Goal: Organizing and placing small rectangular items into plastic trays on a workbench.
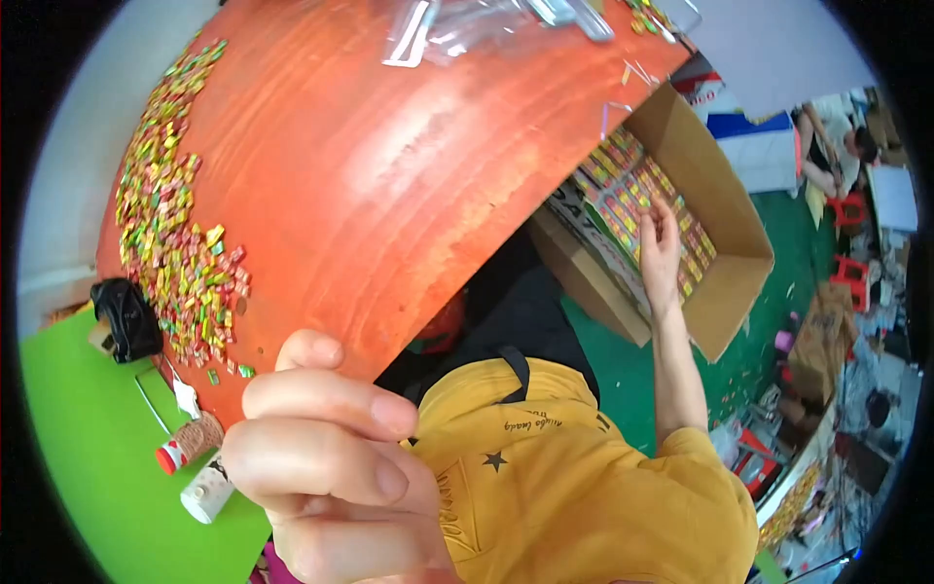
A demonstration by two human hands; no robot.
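My left hand is raised very close to the camera, low and left of centre. Its fingers are curled in and the palm is hidden, so I cannot make out anything inside them. My right arm stretches out to a brown cardboard box on the right. Over the box, my right hand has its fingers bent and slightly apart, with nothing seen in them. Beneath it lie rows of small packed sweets in red, yellow and green. I cannot tell whether the fingertips touch them.
An orange-red table carries a long heap of loose wrapped sweets along its left. Clear plastic containers lie at its far edge. A black bag and a white cup stand left. Another person sits far right near red stools.
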